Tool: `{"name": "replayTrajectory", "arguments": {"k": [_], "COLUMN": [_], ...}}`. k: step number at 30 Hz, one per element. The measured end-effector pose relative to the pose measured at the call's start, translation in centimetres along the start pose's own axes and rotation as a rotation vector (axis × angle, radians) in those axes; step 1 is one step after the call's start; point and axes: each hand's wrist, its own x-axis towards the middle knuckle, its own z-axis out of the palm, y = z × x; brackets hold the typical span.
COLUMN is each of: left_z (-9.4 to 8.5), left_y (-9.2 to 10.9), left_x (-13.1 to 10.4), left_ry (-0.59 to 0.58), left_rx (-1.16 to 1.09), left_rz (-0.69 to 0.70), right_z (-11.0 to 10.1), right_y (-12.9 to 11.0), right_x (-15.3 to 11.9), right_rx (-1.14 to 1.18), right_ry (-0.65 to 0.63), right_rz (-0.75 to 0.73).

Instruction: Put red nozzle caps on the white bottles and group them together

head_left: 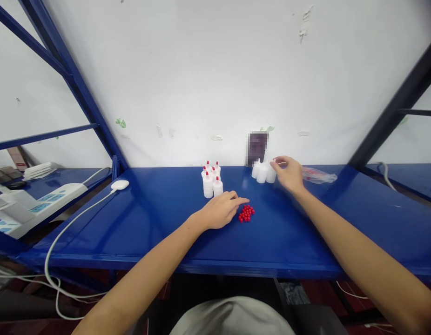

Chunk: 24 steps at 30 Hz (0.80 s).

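My left hand [221, 210] hovers low over the table beside a small heap of red caps [245, 215]. Its index finger stretches out past the heap's far edge, the other fingers are curled, and I see nothing held. My right hand [288, 173] pinches the top of an uncapped white squeeze bottle [270, 174]. More white bottles without caps [261, 174] stand upright just left of it. Behind my left hand several white bottles with red caps [208, 185] stand in a close group.
A clear plastic bag [318, 175] lies right of my right hand. A dark pixelated object [256, 146] leans by the wall. On the blue table [152, 209], a white puck-shaped device [119, 184] trails a cable at left. A power strip [44, 207] sits beyond the blue frame.
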Motion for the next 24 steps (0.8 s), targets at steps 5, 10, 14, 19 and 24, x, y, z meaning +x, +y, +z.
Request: {"name": "replayTrajectory", "arguments": {"k": [5, 10, 14, 19, 24], "left_z": [0.5, 0.5, 0.4, 0.5, 0.6], "left_y": [-0.3, -0.4, -0.2, -0.2, -0.3], "left_x": [0.1, 0.2, 0.2, 0.1, 0.2], "left_ry": [-0.019, 0.005, 0.012, 0.003, -0.012], "left_rx": [-0.033, -0.075, -0.049, -0.006, 0.022], "left_rz": [-0.014, -0.017, -0.029, -0.008, 0.009], "right_z": [-0.2, -0.7, -0.8, 0.0, 0.4], "right_y": [-0.4, -1.4, -3.0, -5.4, -6.9], "right_x": [0.1, -0.5, -2.0, -4.2, -5.4], "right_rx": [-0.065, -0.166, -0.146, -0.046, 0.046], "right_ry": [-0.049, -0.064, -0.126, -0.207, -0.297], "right_rz": [0.093, 0.035, -0.036, -0.123, -0.072]}}
